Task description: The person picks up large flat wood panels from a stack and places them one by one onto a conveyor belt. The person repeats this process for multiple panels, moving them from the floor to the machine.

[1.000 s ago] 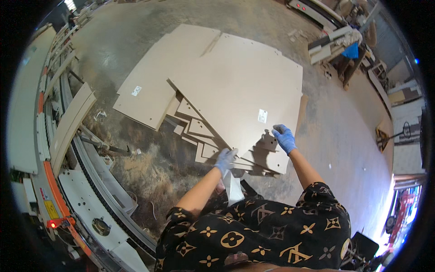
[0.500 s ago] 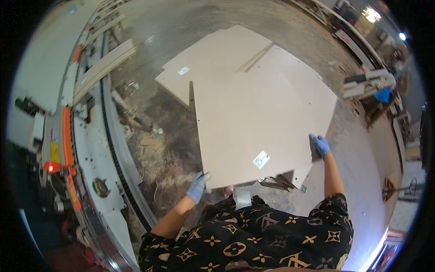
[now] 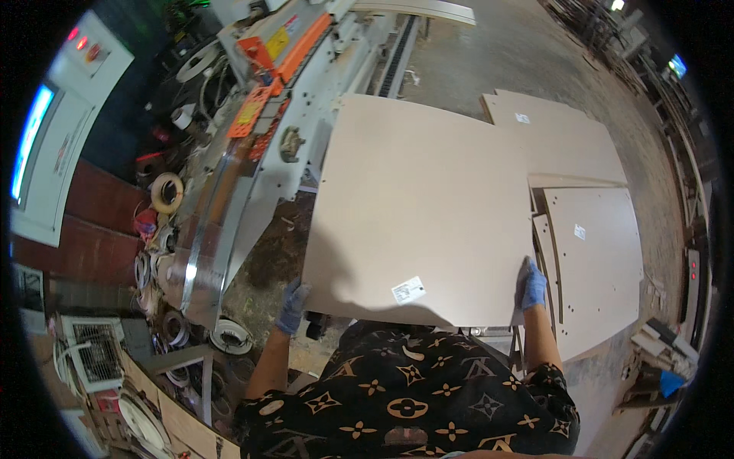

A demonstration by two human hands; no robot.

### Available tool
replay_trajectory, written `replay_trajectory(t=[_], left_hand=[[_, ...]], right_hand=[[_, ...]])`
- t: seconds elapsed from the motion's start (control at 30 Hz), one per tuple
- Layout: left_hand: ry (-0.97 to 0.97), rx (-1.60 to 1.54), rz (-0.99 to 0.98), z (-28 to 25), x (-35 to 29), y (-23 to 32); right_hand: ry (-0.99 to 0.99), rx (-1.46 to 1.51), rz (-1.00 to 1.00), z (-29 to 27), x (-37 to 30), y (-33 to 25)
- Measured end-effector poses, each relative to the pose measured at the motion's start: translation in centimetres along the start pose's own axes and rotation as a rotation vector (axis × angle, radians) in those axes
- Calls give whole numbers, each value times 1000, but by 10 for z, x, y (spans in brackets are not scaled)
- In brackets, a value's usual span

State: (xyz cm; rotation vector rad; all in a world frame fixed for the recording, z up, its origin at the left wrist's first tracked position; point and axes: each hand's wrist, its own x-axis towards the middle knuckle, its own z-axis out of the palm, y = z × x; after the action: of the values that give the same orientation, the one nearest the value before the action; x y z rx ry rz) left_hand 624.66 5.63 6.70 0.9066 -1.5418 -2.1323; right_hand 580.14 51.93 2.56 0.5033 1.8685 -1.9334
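Observation:
I hold a large beige board [image 3: 424,199] flat in front of me, lifted off the floor. My left hand [image 3: 293,306], in a blue glove, grips its near left corner from below. My right hand [image 3: 531,284], also gloved in blue, clasps the near right edge. A small white label [image 3: 408,290] sits on the board close to its near edge. The far end of the board reaches toward a grey and orange machine [image 3: 252,145].
More beige boards [image 3: 592,252] lie stacked on the concrete floor to my right, others [image 3: 562,130] further off. Rolls of edge tape [image 3: 167,191] and clutter lie along the machine's left side. A control panel with a screen [image 3: 46,138] stands far left.
I have turned left with the board, away from the floor stack and toward the machine. The board has come up off the pile and is now carried level in both hands.

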Motion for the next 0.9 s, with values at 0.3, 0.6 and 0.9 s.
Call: replay_trajectory(t=[0.3, 0.6, 0.9], left_hand=[[564, -667, -46, -145, -27, -47], [539, -819, 66, -135, 20, -40], [631, -841, -23, -140, 95, -15]], right_hand=[[-341, 253, 229, 204, -73, 55], [-625, 1110, 1321, 287, -95, 171], [576, 1999, 1398, 358, -149, 74]])
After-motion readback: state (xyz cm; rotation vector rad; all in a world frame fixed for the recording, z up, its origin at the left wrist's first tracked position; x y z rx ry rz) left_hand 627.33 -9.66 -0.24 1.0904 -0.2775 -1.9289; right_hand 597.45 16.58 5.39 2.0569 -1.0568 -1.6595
